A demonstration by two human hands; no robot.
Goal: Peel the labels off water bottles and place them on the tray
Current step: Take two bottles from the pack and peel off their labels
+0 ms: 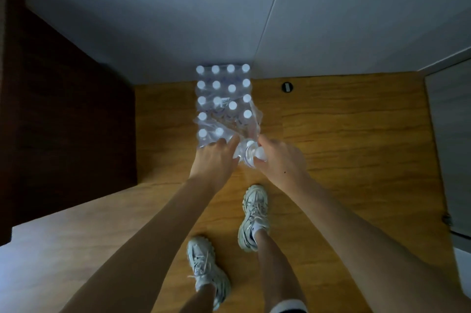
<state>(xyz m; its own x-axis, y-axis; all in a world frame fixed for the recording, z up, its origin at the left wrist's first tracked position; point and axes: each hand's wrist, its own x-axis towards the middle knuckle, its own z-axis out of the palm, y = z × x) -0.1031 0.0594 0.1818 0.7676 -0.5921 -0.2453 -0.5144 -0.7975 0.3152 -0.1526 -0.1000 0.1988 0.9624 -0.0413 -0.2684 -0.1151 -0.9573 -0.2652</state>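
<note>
A shrink-wrapped pack of water bottles with white caps stands on the wooden floor against the wall. Its near end is torn open, and loose plastic wrap sticks up there. My right hand grips a clear water bottle near its white cap, tilted out of the pack's near right corner. My left hand rests on the pack's near edge beside that bottle, fingers pressing the wrap. No tray is in view.
A dark wooden cabinet fills the left side. A grey door is at the right, and a round black floor fitting lies right of the pack. My two feet in pale sneakers stand on the floor below my hands.
</note>
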